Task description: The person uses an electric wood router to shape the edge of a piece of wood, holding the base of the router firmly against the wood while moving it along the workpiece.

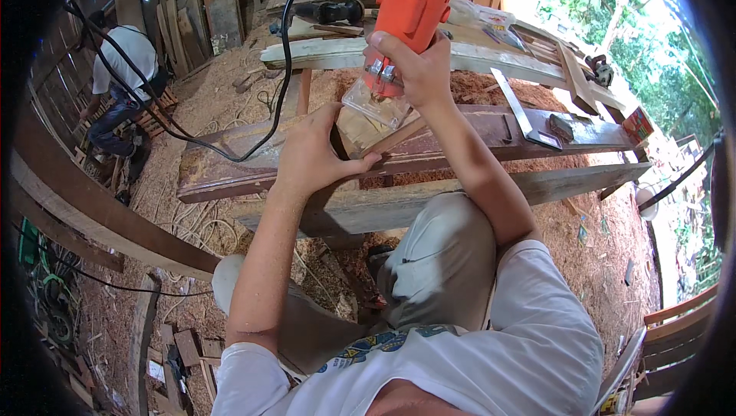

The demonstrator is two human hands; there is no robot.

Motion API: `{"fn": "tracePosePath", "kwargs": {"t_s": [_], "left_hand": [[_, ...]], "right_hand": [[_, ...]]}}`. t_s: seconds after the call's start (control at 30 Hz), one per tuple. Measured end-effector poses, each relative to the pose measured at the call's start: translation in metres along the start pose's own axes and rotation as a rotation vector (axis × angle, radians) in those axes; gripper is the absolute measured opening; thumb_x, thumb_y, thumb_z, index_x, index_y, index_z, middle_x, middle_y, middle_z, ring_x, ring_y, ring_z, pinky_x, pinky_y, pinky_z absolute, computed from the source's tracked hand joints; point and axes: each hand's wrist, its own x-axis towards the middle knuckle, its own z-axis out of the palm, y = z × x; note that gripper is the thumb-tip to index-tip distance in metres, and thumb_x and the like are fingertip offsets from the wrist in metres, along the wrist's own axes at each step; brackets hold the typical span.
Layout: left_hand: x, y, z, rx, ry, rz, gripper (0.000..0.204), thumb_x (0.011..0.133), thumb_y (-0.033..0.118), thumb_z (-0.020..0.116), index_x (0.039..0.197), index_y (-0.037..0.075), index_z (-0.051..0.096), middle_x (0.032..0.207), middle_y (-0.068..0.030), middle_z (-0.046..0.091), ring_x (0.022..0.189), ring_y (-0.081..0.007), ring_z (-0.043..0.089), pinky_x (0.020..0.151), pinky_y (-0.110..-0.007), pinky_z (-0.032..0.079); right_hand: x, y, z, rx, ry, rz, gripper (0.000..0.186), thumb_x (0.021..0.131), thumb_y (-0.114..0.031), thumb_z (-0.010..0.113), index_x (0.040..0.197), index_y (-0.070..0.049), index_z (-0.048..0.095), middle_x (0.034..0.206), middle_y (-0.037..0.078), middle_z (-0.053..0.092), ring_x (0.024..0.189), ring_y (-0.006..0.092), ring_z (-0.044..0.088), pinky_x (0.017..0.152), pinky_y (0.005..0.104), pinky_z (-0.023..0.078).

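Note:
My right hand [423,69] is wrapped around an orange trim router [414,9], held upright with its cord rising from the top. The router's clear plastic base [399,111] sits over a pale piece of wood [354,126] on the reddish-brown plank [238,174]. My left hand [307,157] grips this wood at its left end, with the thumb along the near edge and the fingers at the far side. Whether the router's bit touches the wood is hidden.
A metal square [519,113] and a small dark block [561,127] lie on the plank to the right. Behind stands a second beam [330,55], with a dark power tool [330,12] beyond it. A black cord [287,55] hangs at left. Another person [126,71] sits far left.

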Motion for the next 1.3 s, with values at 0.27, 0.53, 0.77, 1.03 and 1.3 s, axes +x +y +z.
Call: {"fn": "tracePosePath", "kwargs": {"t_s": [0.27, 0.53, 0.77, 1.03, 1.3], "left_hand": [[-0.001, -0.001, 0.001, 0.006, 0.003, -0.002, 0.095, 0.061, 0.058, 0.094, 0.126, -0.003, 0.061, 0.108, -0.0258, 0.071, 0.104, -0.0415, 0.069, 0.091, -0.048, 0.056], [0.000, -0.003, 0.002, -0.023, 0.022, 0.014, 0.098, 0.060, 0.060, 0.094, 0.126, -0.005, 0.061, 0.107, -0.0265, 0.072, 0.102, -0.0415, 0.071, 0.089, -0.047, 0.057], [0.001, -0.002, 0.001, -0.016, -0.011, -0.015, 0.100, 0.059, 0.060, 0.094, 0.129, -0.004, 0.060, 0.105, -0.0267, 0.072, 0.102, -0.0413, 0.071, 0.088, -0.048, 0.057], [0.000, -0.006, 0.003, 0.017, 0.031, 0.022, 0.097, 0.060, 0.060, 0.093, 0.127, -0.003, 0.062, 0.102, -0.0259, 0.072, 0.098, -0.0424, 0.071, 0.086, -0.048, 0.058], [0.000, -0.005, 0.004, -0.005, 0.033, 0.018, 0.095, 0.059, 0.061, 0.093, 0.124, -0.002, 0.063, 0.100, -0.0246, 0.072, 0.096, -0.0412, 0.071, 0.085, -0.048, 0.057]], "right_hand": [[-0.001, 0.002, -0.001, 0.016, -0.019, 0.008, 0.044, 0.080, -0.023, 0.085, 0.116, -0.001, 0.073, 0.099, 0.005, 0.075, 0.086, 0.0110, 0.069, 0.081, 0.0300, 0.056], [-0.004, -0.005, -0.001, -0.023, -0.033, 0.025, 0.043, 0.079, -0.025, 0.085, 0.113, -0.001, 0.074, 0.097, 0.005, 0.075, 0.085, 0.0102, 0.068, 0.081, 0.0296, 0.056], [-0.005, -0.003, -0.003, -0.028, -0.028, 0.061, 0.039, 0.078, -0.025, 0.086, 0.107, -0.002, 0.073, 0.094, 0.005, 0.074, 0.083, 0.0110, 0.069, 0.079, 0.0301, 0.056], [-0.008, -0.007, -0.002, 0.013, -0.024, 0.065, 0.039, 0.078, -0.023, 0.086, 0.108, -0.002, 0.072, 0.094, 0.004, 0.074, 0.082, 0.0110, 0.069, 0.078, 0.0297, 0.056], [-0.010, -0.009, -0.001, 0.020, -0.030, 0.044, 0.035, 0.080, -0.022, 0.085, 0.105, -0.002, 0.073, 0.090, 0.004, 0.074, 0.079, 0.0101, 0.068, 0.075, 0.0297, 0.056]]}}
